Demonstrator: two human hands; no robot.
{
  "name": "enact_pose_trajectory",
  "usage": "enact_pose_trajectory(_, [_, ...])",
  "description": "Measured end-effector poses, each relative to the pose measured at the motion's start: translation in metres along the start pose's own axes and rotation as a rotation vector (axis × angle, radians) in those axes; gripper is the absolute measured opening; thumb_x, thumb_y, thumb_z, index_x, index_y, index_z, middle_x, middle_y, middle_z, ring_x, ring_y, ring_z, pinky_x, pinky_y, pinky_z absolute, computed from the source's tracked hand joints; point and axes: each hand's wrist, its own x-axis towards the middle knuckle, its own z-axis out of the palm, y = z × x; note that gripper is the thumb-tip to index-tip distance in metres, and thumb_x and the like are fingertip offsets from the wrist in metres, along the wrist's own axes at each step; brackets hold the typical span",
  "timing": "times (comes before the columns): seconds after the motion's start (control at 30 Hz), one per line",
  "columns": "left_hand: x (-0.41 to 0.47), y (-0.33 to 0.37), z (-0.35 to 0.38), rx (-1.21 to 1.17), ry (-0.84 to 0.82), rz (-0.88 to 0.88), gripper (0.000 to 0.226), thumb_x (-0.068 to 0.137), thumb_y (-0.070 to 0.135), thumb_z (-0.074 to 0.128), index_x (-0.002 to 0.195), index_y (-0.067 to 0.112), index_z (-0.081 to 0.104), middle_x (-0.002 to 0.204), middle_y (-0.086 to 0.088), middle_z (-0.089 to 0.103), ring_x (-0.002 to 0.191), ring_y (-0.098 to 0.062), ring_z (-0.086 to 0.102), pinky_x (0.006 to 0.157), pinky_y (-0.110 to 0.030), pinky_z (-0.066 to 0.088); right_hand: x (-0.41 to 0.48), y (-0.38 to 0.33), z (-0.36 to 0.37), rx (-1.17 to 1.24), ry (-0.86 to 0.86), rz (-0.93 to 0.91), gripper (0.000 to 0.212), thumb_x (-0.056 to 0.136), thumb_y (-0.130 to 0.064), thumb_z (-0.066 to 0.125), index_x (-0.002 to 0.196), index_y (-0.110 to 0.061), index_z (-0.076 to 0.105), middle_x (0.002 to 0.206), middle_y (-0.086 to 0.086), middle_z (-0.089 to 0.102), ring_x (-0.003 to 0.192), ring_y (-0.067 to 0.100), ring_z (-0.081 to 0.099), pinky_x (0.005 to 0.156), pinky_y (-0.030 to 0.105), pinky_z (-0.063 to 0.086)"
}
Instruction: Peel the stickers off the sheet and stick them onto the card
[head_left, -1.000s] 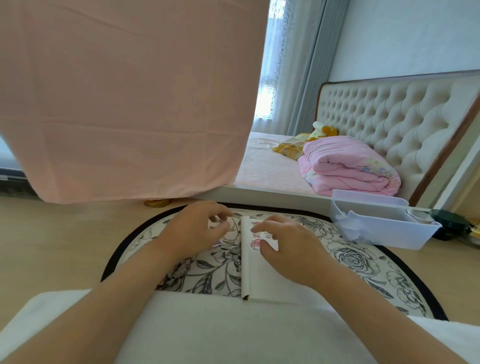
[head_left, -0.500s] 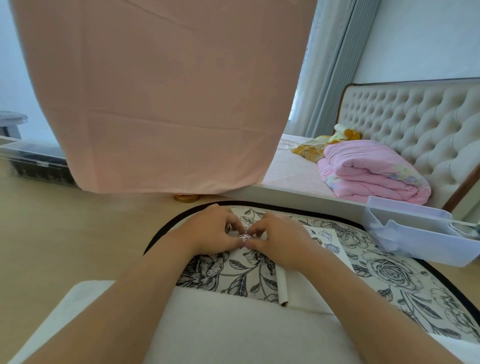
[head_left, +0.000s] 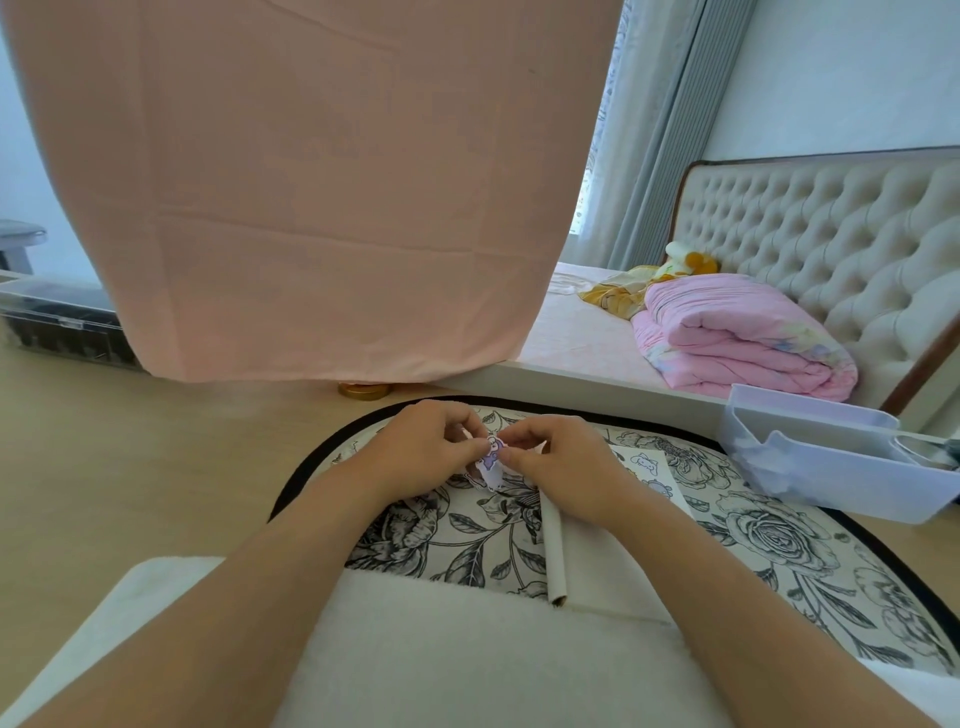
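Note:
My left hand (head_left: 423, 451) and my right hand (head_left: 558, 462) meet fingertip to fingertip above the floral mat (head_left: 769, 535). Between them they pinch a small purple-and-white cartoon sticker piece (head_left: 491, 460), which hangs down from the fingers. A white card (head_left: 587, 556), folded like a booklet with its spine toward me, lies on the mat under my right wrist. Two small cartoon stickers show on its far end (head_left: 647, 465). My right forearm hides most of the card.
A pale blue plastic bin (head_left: 831, 467) stands at the mat's right edge. A pink hanging cloth (head_left: 322, 197) fills the view ahead, with a gold lid (head_left: 363, 391) on the floor below it. A bed with a folded pink quilt (head_left: 737, 338) lies to the right. A white cushion (head_left: 467, 660) covers my lap.
Both hands left the card, came together and lifted a small sticker piece, which now hangs lower between the fingertips. The view has swung left.

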Motion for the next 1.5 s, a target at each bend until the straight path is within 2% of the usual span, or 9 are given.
enact_pose_trajectory(0.13, [0.001,0.005,0.006,-0.080,0.057,0.013,0.010,0.088,0.031,0.071,0.078,0.029,0.071,0.064,0.022,0.061,0.055,0.003,0.047,0.060,-0.022,0.039,-0.003,0.000,-0.002,0.128,0.062,0.005,0.003,0.086,-0.032,0.076,0.088,-0.030,0.078,0.079,-0.014,0.072,0.067,-0.008,0.059,0.065,0.013,0.041])
enact_pose_trajectory(0.3, [0.001,0.007,0.007,-0.207,0.044,-0.019,0.006,0.089,0.027,0.071,0.083,0.024,0.072,0.080,0.000,0.070,0.068,-0.008,0.056,0.069,-0.027,0.047,-0.006,-0.003,-0.006,0.316,0.085,0.044,0.007,0.087,-0.025,0.077,0.085,-0.018,0.078,0.083,0.001,0.076,0.068,0.001,0.060,0.064,0.014,0.047])
enact_pose_trajectory(0.47, [0.000,0.009,0.011,-0.109,-0.031,0.007,0.009,0.087,0.030,0.070,0.078,0.027,0.069,0.069,0.009,0.062,0.061,-0.005,0.050,0.062,-0.024,0.042,-0.008,-0.004,-0.006,0.428,0.071,0.024,0.007,0.090,-0.008,0.071,0.094,-0.010,0.077,0.070,-0.007,0.071,0.054,-0.007,0.056,0.056,0.008,0.041])
enact_pose_trajectory(0.6, [0.000,0.013,0.010,-0.159,0.039,-0.003,0.010,0.088,0.028,0.070,0.079,0.024,0.071,0.070,0.005,0.068,0.060,-0.004,0.053,0.066,-0.028,0.046,-0.008,-0.003,-0.008,0.467,0.072,0.003,0.014,0.094,-0.009,0.068,0.104,-0.011,0.077,0.055,-0.018,0.062,0.049,-0.005,0.052,0.055,0.007,0.040])
enact_pose_trajectory(0.7, [0.000,0.017,0.010,-0.248,0.102,-0.037,0.011,0.089,0.024,0.070,0.079,0.019,0.072,0.069,0.005,0.072,0.060,-0.005,0.056,0.067,-0.027,0.048,-0.008,-0.003,-0.010,0.488,0.090,0.017,0.015,0.091,-0.016,0.073,0.105,-0.013,0.077,0.063,-0.014,0.067,0.050,-0.002,0.049,0.055,0.013,0.043])
enact_pose_trajectory(0.83, [-0.001,0.021,0.010,-0.313,0.106,-0.065,0.011,0.091,0.022,0.068,0.082,0.016,0.072,0.070,0.004,0.071,0.063,-0.010,0.056,0.070,-0.033,0.050,-0.010,-0.001,-0.014,0.515,0.123,0.062,0.008,0.088,-0.014,0.075,0.095,-0.013,0.079,0.080,0.006,0.076,0.052,0.005,0.050,0.055,0.018,0.045])
enact_pose_trajectory(1.03, [-0.002,0.035,0.021,-0.250,0.070,-0.011,0.006,0.089,0.029,0.070,0.086,0.023,0.070,0.085,-0.001,0.073,0.071,-0.012,0.058,0.079,-0.044,0.056,-0.019,0.001,-0.031,0.577,0.144,0.109,0.010,0.088,-0.012,0.074,0.090,-0.018,0.081,0.077,0.008,0.074,0.052,0.011,0.047,0.049,0.017,0.040])
enact_pose_trajectory(1.2, [-0.006,0.057,0.037,-0.260,0.089,0.025,0.004,0.087,0.028,0.074,0.084,0.026,0.074,0.081,0.002,0.075,0.070,-0.017,0.063,0.078,-0.044,0.056,-0.036,0.010,-0.053,0.553,0.117,0.067,0.011,0.087,-0.006,0.074,0.092,-0.012,0.081,0.075,0.008,0.075,0.051,0.008,0.050,0.051,0.018,0.043])
enact_pose_trajectory(1.5, [-0.008,0.083,0.067,-0.244,0.098,-0.006,0.006,0.088,0.023,0.072,0.082,0.021,0.073,0.075,0.006,0.075,0.062,-0.001,0.063,0.068,-0.024,0.052,-0.054,0.032,-0.076,0.474,0.160,0.015,0.008,0.083,-0.006,0.077,0.078,-0.011,0.079,0.071,0.006,0.075,0.051,0.007,0.054,0.052,0.022,0.047])
